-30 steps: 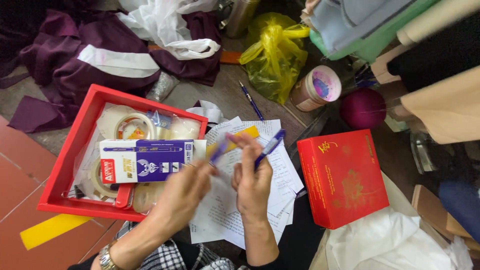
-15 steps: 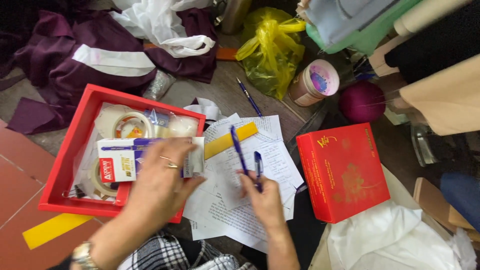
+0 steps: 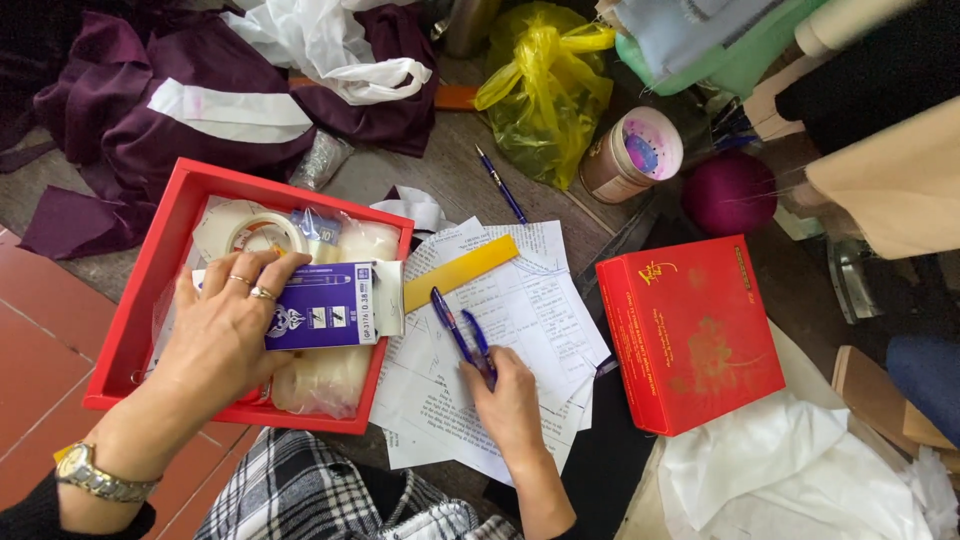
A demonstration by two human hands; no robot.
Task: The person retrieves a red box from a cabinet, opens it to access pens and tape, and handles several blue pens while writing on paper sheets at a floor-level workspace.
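Note:
My left hand (image 3: 225, 325) rests on a purple and white pen box (image 3: 325, 305) that lies in an open red tray (image 3: 150, 270). The fingers curl over the box's left end. The tray also holds a roll of clear tape (image 3: 265, 232) and plastic-wrapped items. My right hand (image 3: 510, 405) lies on a pile of printed papers (image 3: 530, 310) and holds two blue pens (image 3: 462, 330) that point up and to the left. A yellow ruler (image 3: 462, 272) lies across the papers just above the pens.
A red box lid (image 3: 690, 330) lies right of the papers. Behind are a loose blue pen (image 3: 500, 185), a yellow plastic bag (image 3: 545, 90), a round tin (image 3: 635, 155), a magenta yarn ball (image 3: 730, 192), dark purple cloth (image 3: 120, 110) and white plastic (image 3: 800, 480).
My left hand moved left from the papers onto the pen box in the tray. My right hand lowered onto the papers with the pens.

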